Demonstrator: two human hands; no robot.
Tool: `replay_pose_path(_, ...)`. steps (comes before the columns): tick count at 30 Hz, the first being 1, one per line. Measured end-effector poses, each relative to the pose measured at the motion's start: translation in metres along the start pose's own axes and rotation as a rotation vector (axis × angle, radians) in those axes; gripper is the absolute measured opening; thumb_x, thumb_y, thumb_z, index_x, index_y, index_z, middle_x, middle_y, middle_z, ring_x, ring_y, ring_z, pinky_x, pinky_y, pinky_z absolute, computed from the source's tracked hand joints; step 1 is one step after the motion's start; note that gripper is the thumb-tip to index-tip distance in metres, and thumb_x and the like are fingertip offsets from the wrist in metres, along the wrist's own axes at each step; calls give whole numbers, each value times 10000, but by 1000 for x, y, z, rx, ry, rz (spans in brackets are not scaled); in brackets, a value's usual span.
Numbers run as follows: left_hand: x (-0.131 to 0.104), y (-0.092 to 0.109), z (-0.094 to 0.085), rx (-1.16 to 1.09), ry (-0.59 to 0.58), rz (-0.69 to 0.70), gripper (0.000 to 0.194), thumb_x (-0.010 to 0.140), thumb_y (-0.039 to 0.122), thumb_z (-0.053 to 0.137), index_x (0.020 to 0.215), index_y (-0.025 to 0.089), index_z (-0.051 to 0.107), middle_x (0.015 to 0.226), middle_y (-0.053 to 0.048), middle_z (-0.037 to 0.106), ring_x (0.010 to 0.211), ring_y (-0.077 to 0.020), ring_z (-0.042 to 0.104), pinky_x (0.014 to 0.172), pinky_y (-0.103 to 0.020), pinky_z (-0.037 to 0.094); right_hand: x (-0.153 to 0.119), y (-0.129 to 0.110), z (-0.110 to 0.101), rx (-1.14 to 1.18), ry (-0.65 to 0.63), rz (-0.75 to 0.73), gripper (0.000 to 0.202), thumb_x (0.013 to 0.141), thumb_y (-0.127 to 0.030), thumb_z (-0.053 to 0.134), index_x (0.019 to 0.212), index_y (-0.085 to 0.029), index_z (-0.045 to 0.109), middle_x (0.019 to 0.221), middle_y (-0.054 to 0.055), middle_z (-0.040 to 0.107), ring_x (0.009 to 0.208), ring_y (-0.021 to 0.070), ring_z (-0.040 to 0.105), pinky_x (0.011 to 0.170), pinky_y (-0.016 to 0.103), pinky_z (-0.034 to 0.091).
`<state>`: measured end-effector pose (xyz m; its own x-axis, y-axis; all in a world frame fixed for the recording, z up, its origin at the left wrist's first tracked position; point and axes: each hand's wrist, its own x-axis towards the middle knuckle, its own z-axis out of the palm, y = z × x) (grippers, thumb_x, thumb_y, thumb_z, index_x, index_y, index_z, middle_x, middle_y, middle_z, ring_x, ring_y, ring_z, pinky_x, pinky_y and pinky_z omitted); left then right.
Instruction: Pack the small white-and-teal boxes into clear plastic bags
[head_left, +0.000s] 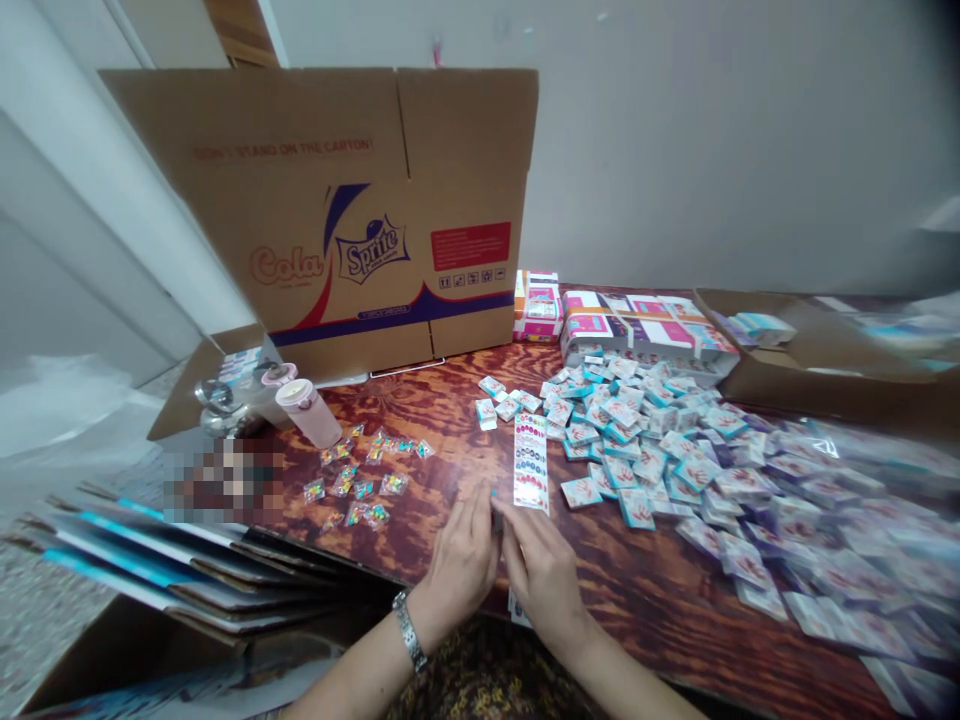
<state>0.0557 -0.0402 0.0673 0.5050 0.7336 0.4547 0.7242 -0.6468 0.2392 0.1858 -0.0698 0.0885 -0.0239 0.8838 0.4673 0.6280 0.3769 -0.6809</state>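
Note:
My left hand [463, 548] and my right hand [546, 570] come together at the table's front edge, fingers bent inward and pressed close. Whatever lies between them is mostly hidden; a tiny dark bit shows at the fingertips. Just beyond my right fingers a printed strip [531, 462] with rows of small coloured pictures lies flat. Part of another printed sheet [517, 608] peeks out below my hands. To the right spreads a large heap of small white and blue boxes [619, 412]. Several small clear packets of coloured candies [377, 445] lie to the left.
A big cardboard carton [375, 200] stands at the back left. Near it are a pink-white bottle [309, 413] and a metal kettle [225, 400]. Wrapped packages [649, 330] and an open carton [810, 370] stand behind the heap. Folded cardboard [187, 570] leans at the lower left.

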Motion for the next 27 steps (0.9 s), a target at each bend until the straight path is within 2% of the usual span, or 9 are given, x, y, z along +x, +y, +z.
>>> replay_pose_path(7,-7,-2,7,-10,-62,-27,576,865,146,359,1412,103,184,1341,-181,444,1222,-279,437,971,-449,414,-7,10,5,7,-10,87,425,900,-186,398,1323,-227,411,1173,84,597,1062,212,565,890,366,478)
replay_pose_path(12,-3,1,15,-57,-79,-41,616,794,76,350,1393,42,211,1321,-214,447,1221,-303,423,988,-490,379,-3,14,7,40,-59,14,438,896,-166,371,1328,-218,422,1272,81,537,1162,208,498,984,396,414)
replay_pose_path(16,13,1,12,-157,-169,-48,619,836,139,383,1410,74,158,1341,-186,427,1231,-268,409,1019,-469,351,6,40,-5,260,-133,224,388,870,-259,480,1255,-216,496,1178,87,604,1029,216,586,894,398,483)
replay_pose_path(18,18,0,10,-191,-202,-25,682,854,241,448,1424,107,100,1412,-172,331,1287,-273,328,1038,-466,327,16,64,-17,401,-39,381,392,825,-332,560,1194,-203,536,1117,92,632,940,216,622,823,388,521)
replay_pose_path(20,16,-1,12,-188,-228,-21,717,852,321,487,1427,137,99,1455,-165,245,1319,-292,260,1036,-477,324,25,90,-31,541,246,511,432,793,-393,593,1177,-204,528,1138,93,614,971,217,615,831,385,517)
replay_pose_path(22,7,0,21,-173,-279,-4,656,861,337,480,1415,169,172,1448,-160,266,1318,-306,257,1021,-498,335,30,112,-39,638,491,593,468,805,-459,552,1204,-224,486,1120,81,615,962,211,626,841,388,512)
replay_pose_path(23,1,1,27,-166,-315,17,610,866,334,471,1402,185,219,1433,-155,298,1313,-313,265,1012,-514,338,31,120,-40,643,507,619,475,818,-489,516,1213,-228,475,1084,77,628,941,210,636,836,393,513)
replay_pose_path(25,-13,3,40,-150,-390,66,557,863,343,475,1372,211,291,1423,-142,325,1315,-340,249,1001,-558,326,31,130,-35,527,314,594,494,844,-506,458,1247,-221,448,1042,85,644,929,224,642,824,412,511)
replay_pose_path(27,-26,6,51,-135,-447,98,521,859,366,478,1342,221,345,1423,-131,330,1316,-365,232,998,-593,301,31,134,-25,229,-59,407,532,847,-462,469,1298,-187,409,1143,131,605,1052,256,583,872,437,472)
